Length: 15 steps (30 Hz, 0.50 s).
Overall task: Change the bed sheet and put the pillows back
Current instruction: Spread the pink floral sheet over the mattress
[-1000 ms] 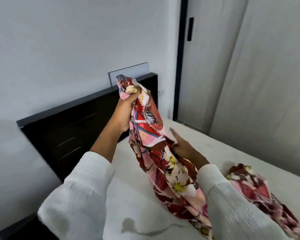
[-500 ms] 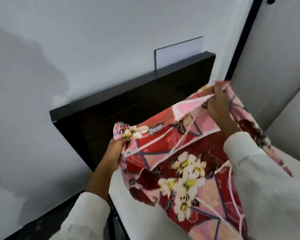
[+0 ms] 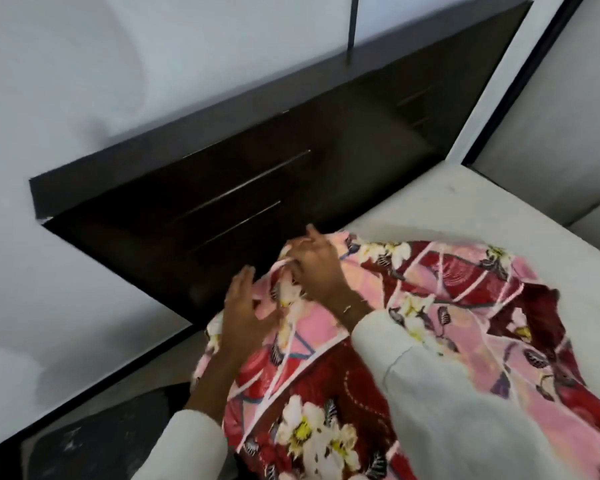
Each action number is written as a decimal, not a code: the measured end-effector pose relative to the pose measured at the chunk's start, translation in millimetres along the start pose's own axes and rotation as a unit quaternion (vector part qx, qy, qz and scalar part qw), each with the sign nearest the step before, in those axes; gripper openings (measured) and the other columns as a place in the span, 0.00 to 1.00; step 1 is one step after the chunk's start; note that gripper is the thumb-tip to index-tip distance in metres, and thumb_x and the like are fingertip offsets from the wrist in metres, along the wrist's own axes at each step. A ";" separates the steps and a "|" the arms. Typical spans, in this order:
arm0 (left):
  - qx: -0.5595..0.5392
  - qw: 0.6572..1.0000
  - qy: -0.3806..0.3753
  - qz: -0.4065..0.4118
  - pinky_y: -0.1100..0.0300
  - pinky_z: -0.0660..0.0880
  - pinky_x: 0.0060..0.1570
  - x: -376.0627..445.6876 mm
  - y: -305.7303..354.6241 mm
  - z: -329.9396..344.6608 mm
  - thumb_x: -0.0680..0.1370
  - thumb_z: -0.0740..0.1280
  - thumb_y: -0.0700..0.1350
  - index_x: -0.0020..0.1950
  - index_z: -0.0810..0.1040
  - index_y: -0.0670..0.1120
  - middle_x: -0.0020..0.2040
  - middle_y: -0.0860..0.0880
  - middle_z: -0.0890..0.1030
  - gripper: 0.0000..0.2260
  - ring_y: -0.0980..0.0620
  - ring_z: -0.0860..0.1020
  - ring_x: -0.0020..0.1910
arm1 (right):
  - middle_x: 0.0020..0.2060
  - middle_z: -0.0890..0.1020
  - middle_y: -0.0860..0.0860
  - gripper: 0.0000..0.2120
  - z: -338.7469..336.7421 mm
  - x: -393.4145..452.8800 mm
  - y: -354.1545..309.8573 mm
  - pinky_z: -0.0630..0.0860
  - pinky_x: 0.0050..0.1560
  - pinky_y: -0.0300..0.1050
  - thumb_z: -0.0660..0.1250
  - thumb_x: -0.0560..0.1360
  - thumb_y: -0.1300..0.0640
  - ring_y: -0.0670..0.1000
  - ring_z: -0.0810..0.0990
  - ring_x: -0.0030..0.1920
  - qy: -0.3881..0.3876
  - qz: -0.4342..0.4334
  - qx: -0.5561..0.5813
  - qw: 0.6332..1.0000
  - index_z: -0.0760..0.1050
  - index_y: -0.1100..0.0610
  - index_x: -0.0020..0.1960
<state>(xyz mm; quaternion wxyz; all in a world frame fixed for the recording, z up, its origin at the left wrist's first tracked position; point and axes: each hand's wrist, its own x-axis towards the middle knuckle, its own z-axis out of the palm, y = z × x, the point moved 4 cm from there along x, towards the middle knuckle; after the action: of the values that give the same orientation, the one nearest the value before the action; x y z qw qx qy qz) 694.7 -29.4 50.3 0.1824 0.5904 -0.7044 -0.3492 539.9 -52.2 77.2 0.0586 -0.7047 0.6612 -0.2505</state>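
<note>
A red and pink floral bed sheet (image 3: 465, 306) lies bunched over the near left corner of the bare grey-white mattress (image 3: 447, 202), by the headboard. My right hand (image 3: 317, 268) pinches a fold of the sheet at the corner close to the headboard. My left hand (image 3: 245, 317) rests flat on the sheet just left of it, fingers spread, holding nothing. Both arms wear white sleeves. No pillows are visible.
A dark brown headboard (image 3: 257, 174) stands against the white wall (image 3: 118, 81). Grey wardrobe doors (image 3: 561, 116) rise beyond the bed at right. A dark floor strip (image 3: 94, 441) runs beside the bed at lower left.
The sheet, held up in the air before, has come down onto the mattress corner. My hands have drawn together at that corner, and my left hand has let go and flattened.
</note>
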 end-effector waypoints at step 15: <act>-0.326 0.929 -0.161 -0.072 0.56 0.78 0.42 45.3 94.2 26.3 0.80 0.60 0.43 0.45 0.81 0.43 0.36 0.47 0.84 0.11 0.49 0.82 0.38 | 0.61 0.75 0.63 0.32 7.0 -86.3 166.7 0.75 0.53 0.52 0.63 0.76 0.57 0.62 0.78 0.56 -0.246 0.314 0.021 0.917 0.52 0.48 0.75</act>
<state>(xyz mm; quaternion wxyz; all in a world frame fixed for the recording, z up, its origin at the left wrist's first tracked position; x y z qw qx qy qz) 600.0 -60.0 91.8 0.2229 0.4836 -0.5274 -0.6621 392.4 9.2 -21.6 0.3093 -0.4986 0.8081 -0.0517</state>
